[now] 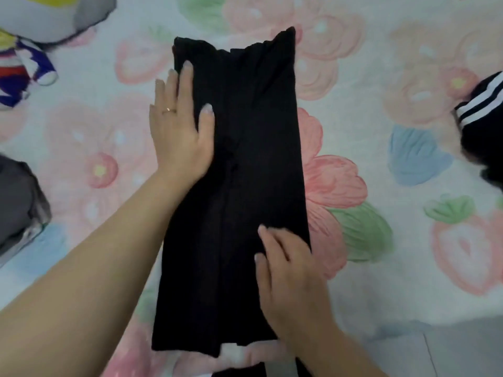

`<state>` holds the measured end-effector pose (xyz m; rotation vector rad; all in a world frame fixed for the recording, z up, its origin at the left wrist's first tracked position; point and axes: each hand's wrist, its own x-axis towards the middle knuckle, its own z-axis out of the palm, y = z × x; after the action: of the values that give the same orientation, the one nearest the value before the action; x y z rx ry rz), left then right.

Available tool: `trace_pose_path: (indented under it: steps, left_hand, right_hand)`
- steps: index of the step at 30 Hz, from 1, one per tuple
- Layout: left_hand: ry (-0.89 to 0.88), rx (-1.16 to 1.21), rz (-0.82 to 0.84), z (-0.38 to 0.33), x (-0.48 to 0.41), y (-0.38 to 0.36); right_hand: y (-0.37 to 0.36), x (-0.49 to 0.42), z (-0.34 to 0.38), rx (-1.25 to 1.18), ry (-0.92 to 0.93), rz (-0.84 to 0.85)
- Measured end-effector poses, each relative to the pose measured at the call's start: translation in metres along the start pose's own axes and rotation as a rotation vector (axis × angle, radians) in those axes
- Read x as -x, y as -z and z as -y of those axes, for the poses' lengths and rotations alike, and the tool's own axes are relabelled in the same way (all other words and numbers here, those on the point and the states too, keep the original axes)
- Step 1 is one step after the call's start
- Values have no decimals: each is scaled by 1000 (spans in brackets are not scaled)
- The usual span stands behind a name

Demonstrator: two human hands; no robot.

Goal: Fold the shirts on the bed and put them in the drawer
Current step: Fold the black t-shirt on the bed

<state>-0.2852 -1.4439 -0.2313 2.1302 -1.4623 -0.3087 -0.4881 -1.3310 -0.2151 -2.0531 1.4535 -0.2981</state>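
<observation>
Left hand (177, 131): its forearm is nearest my camera and comes in over the bed's near-left corner. The palm is flat and the fingers straight, pressing down on the left edge of the black shirt's far half. It grips nothing.
Ring (169, 110): on a finger of that hand.
Grey clothing (16, 200): bunched at the bed's left edge, apart from the shirt.
Plush toy (24, 69): blue, red and white, toward the far-left corner, just beside a grey plush shape (54, 14).
Black shirt (245, 159): mid-bed, folded with its sides turned in to make a long narrow strip running from the near edge away from me.
Bed (381, 63): a cover printed with pink, green and blue flowers lies under everything.
Right hand (285, 273): on the shirt's near half by its right edge, fingers loosely bent and resting on the cloth. It is blurred, and I see no pinch.
Striped garment (481, 112): black with white stripes, at the bed's right edge, well apart from the shirt.
</observation>
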Motion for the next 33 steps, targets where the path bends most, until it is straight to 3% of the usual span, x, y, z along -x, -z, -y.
trace_pose_path:
  steps: [2,4,6,9,12,14,16,18,21,24,26,30,33]
  left_hand:
    - [-20,-155,168,10,68,-11]
    - [12,-293,326,18,137,-23]
    - [28,-365,371,18,187,-25]
    - [47,-292,397,8,225,-19]
    - [163,-64,306,2,239,0]
    - [358,-20,156,10,232,16]
    - [585,-11,71,23,222,31]
    - [723,55,232,31,215,42]
    - [697,236,543,37,212,60]
    - [725,652,680,36,188,92]
    - [767,917,644,26,158,108]
    - [830,1159,293,0,57,98]
    - [939,1387,92,-11,-28,77]
  right_hand:
    - [-15,-24,-14,110,54,-12]
    - [-33,-33,-27,220,60,105]
    - [-46,-19,-38,361,111,162]
    - [-53,23,-47,397,184,185]
    - [-45,49,-46,319,208,177]
    - [-33,50,-44,238,1,85]
    - [-17,42,-41,94,-403,-3]
    - [-3,33,-39,-50,-704,127]
    - [12,33,-35,-110,-679,424]
    - [41,21,-26,-491,-738,547]
    - [61,-2,-15,-791,-812,549]
    - [86,-93,6,-1234,-946,208]
    - [94,-169,15,-1370,-915,85]
